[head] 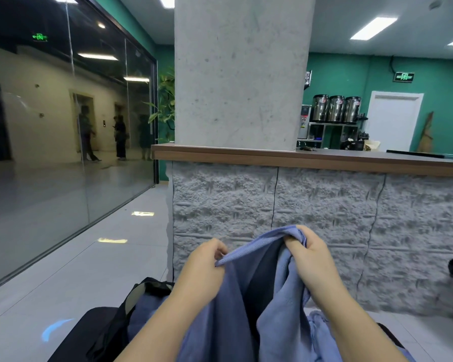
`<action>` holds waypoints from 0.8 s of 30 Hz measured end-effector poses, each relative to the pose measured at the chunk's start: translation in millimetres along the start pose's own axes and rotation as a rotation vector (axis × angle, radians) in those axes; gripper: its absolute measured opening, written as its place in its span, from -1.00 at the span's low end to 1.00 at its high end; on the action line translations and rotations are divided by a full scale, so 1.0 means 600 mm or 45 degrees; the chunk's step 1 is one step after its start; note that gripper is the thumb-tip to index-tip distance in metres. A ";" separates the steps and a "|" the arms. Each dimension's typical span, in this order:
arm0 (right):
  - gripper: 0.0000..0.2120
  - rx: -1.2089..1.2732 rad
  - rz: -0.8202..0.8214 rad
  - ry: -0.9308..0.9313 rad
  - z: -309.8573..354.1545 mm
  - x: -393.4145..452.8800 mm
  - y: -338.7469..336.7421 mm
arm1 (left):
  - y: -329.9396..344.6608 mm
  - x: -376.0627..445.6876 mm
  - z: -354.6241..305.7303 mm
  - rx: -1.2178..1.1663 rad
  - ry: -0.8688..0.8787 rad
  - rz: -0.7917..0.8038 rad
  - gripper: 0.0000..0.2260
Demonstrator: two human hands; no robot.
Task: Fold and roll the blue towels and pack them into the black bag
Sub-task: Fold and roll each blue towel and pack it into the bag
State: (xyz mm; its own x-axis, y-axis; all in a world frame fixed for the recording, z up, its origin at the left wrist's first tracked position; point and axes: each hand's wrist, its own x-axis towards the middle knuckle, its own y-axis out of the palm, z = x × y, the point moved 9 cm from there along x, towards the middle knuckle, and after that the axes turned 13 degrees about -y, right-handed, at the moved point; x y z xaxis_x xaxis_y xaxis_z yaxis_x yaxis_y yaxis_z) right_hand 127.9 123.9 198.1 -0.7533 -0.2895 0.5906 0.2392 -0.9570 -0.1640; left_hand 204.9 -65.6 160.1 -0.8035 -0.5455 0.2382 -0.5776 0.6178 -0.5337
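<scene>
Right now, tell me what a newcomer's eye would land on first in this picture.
First, the blue towel held up low in the middle of the view, its top edge pinched by the left hand and the right hand. Next, the broad concrete pillar rising straight ahead from the wood-topped counter. Then the black bag at lower left, with blue cloth showing in its mouth.

Grey concrete pillar [242, 71] on stone-faced counter [324, 212], wood top, teal walls [351, 74], glass partition [63, 126] left, pale tiled floor [76, 270], ceiling light panels [373, 27], white door [394, 121]
</scene>
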 end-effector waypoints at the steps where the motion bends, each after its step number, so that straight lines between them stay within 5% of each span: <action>1: -0.74 0.009 -0.005 0.009 0.002 0.000 -0.004 | -0.001 0.005 0.016 0.002 -0.072 0.010 -0.71; 13: -0.78 -0.020 -0.215 0.287 -0.050 -0.002 -0.074 | -0.029 0.028 0.124 0.036 -0.348 -0.074 -0.74; 16: -0.87 -0.166 -0.115 0.194 -0.049 -0.002 -0.064 | -0.035 0.023 0.102 -0.074 -0.319 -0.116 -0.73; 21: -0.48 -0.216 0.215 -0.001 -0.040 -0.026 0.024 | -0.008 0.007 0.013 -0.125 -0.126 -0.080 -0.78; 24: -0.42 -0.229 0.518 -0.029 -0.042 -0.051 0.096 | 0.020 -0.002 -0.031 -0.135 0.025 -0.039 -0.84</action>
State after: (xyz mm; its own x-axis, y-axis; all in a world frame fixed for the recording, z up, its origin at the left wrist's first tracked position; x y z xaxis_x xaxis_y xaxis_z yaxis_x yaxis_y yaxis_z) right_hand 149.1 77.1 150.9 -0.6059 -0.6444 0.4666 0.4010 -0.7539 -0.5204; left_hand 196.4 -46.9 168.3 -0.7875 -0.5544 0.2694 -0.6129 0.6579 -0.4376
